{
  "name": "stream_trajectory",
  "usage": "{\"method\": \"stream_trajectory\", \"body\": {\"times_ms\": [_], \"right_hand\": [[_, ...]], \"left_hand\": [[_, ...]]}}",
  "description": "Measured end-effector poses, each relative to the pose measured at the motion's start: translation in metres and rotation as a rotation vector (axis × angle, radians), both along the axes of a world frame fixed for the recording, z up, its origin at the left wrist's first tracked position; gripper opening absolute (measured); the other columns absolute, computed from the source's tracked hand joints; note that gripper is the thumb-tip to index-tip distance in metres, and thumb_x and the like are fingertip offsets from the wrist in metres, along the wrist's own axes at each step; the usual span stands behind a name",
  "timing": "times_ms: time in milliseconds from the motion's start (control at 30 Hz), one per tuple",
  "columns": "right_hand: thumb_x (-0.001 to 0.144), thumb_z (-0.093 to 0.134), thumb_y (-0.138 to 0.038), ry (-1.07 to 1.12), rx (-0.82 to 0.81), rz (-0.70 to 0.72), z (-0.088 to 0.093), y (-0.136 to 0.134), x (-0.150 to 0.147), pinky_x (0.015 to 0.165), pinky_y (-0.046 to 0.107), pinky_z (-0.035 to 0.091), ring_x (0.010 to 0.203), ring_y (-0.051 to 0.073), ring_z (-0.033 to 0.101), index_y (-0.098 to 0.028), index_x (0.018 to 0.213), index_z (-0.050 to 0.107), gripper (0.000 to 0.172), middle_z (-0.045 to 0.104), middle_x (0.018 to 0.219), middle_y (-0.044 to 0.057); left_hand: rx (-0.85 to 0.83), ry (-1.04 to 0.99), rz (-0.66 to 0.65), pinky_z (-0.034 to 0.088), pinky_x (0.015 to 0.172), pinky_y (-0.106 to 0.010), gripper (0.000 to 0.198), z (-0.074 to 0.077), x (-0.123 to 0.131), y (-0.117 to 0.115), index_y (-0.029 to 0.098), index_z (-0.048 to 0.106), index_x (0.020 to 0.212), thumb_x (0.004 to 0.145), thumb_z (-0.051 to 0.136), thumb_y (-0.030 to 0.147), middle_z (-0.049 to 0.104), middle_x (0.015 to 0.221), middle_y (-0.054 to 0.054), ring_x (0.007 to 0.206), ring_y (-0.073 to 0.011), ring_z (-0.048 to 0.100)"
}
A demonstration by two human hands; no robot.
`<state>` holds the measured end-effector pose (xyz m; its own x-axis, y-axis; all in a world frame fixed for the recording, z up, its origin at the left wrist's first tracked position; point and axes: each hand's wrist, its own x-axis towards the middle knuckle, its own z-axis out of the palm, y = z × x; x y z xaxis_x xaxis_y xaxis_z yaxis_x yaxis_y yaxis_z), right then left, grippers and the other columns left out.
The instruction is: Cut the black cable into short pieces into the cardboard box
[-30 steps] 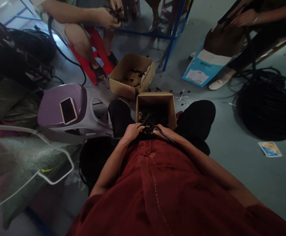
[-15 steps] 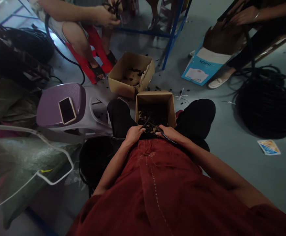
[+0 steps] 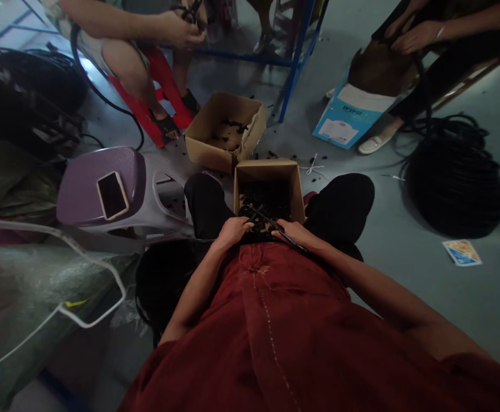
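My left hand (image 3: 234,229) is closed, with a short black piece (image 3: 253,218) pinched at its fingertips. My right hand (image 3: 293,231) is wrapped round a long thin dark tool (image 3: 270,220), whose far end slants up and left past the left fingertips. Both hands are low in front of my red top, over the near edge of an open cardboard box (image 3: 268,165) between my knees. Many small black pieces (image 3: 267,194) lie inside that box. Dim light hides the exact kind of tool and where it touches the black piece.
Beyond stands a second cardboard box (image 3: 207,150) with black scraps. On the left, a purple stool (image 3: 78,186) carries a phone (image 3: 113,195). A blue box (image 3: 339,123) and a black coil (image 3: 458,177) sit to the right. Two co-workers' hands (image 3: 183,28) (image 3: 417,37) show ahead.
The whole view has shifted slightly left. My hands keep nearly the same pose, and the dark tool still slants across between them. The right co-worker's hands have moved a little.
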<state>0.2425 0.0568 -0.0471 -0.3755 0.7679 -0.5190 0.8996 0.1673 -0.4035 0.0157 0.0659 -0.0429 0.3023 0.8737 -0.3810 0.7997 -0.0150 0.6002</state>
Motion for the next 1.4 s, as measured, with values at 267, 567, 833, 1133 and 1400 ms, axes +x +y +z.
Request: {"method": "stream_trajectory", "body": {"times_ms": [267, 567, 833, 1133, 1400], "right_hand": [[0.088, 0.041, -0.044, 0.063, 0.024, 0.023, -0.002, -0.002, 0.000, 0.060, 0.024, 0.036, 0.083, 0.022, 0.064, -0.021, 0.100, 0.055, 0.030, 0.067, 0.093, 0.007], [0.087, 0.038, -0.055, 0.048, -0.062, 0.035, 0.002, 0.004, -0.002, 0.063, 0.025, 0.040, 0.087, 0.024, 0.063, -0.020, 0.106, 0.052, 0.042, 0.066, 0.099, 0.011], [0.088, 0.039, -0.050, 0.063, -0.057, 0.100, 0.008, 0.008, -0.002, 0.067, 0.025, 0.041, 0.090, 0.023, 0.063, -0.020, 0.103, 0.054, 0.037, 0.066, 0.100, 0.010], [0.086, 0.045, -0.048, 0.101, -0.026, 0.000, 0.003, 0.001, 0.002, 0.067, 0.025, 0.042, 0.085, 0.022, 0.063, -0.021, 0.094, 0.059, 0.032, 0.067, 0.093, 0.008], [0.077, 0.052, -0.047, 0.704, -0.197, -0.472, 0.006, 0.004, -0.007, 0.049, 0.024, 0.043, 0.049, 0.011, 0.049, -0.021, 0.090, 0.046, 0.030, 0.054, 0.064, -0.004]], "left_hand": [[0.003, -0.025, -0.029, 0.028, 0.052, -0.022, 0.033, -0.001, -0.004, 0.001, 0.015, 0.064, 0.074, 0.085, 0.042, 0.036, 0.060, 0.063, -0.002, 0.054, -0.0110, 0.047], [0.014, 0.121, -0.079, 0.034, 0.060, -0.022, 0.029, 0.009, -0.001, -0.003, 0.017, 0.066, 0.081, 0.085, 0.046, 0.038, 0.065, 0.074, -0.006, 0.068, -0.0154, 0.058], [-0.008, 0.096, -0.068, 0.038, 0.064, -0.021, 0.029, 0.012, -0.003, -0.008, 0.018, 0.066, 0.085, 0.085, 0.046, 0.038, 0.066, 0.077, -0.006, 0.075, -0.0160, 0.060], [-0.080, -0.110, -0.072, 0.033, 0.052, -0.020, 0.031, 0.009, -0.004, 0.000, 0.014, 0.060, 0.069, 0.085, 0.044, 0.034, 0.058, 0.060, -0.001, 0.051, -0.0091, 0.048], [-0.289, -0.588, 0.108, 0.031, 0.044, -0.017, 0.040, 0.033, -0.007, 0.001, 0.011, 0.061, 0.087, 0.084, 0.043, 0.046, 0.054, 0.064, 0.001, 0.045, -0.0043, 0.039]]}}
